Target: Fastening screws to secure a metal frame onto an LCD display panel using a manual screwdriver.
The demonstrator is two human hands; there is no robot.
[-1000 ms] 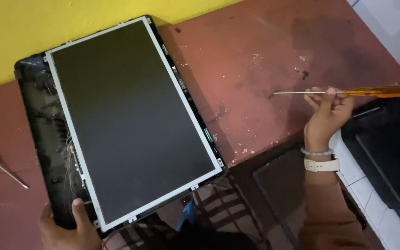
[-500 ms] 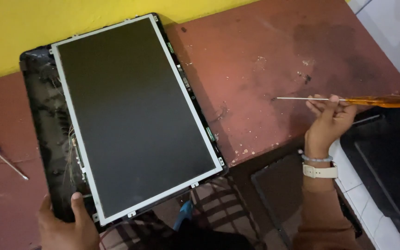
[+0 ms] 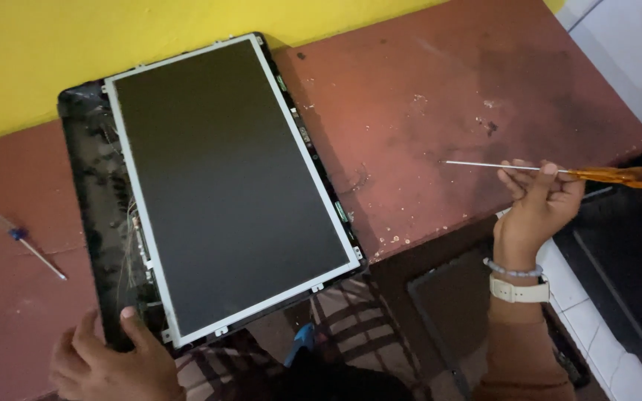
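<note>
Worn red-brown table [image 3: 440, 89], paint chipped and stained. Yellow wall [image 3: 76, 44] directly behind table. White tiled floor [image 3: 618, 44] right of table. Dim, even light.

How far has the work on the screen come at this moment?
Done: the screen panel lies bare in its black back cover, with no front frame on it. In hand: the left hand steadies the cover; the right hand holds an orange-handled screwdriver. Left: the panel is not lifted out.

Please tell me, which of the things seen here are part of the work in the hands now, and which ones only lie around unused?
In use:
- flat dark display panel with silver frame, left hand at its near corner
- long orange-handled screwdriver, held in right hand

Lying about:
- small blue-collared screwdriver on the reddish-brown table, untouched
</note>
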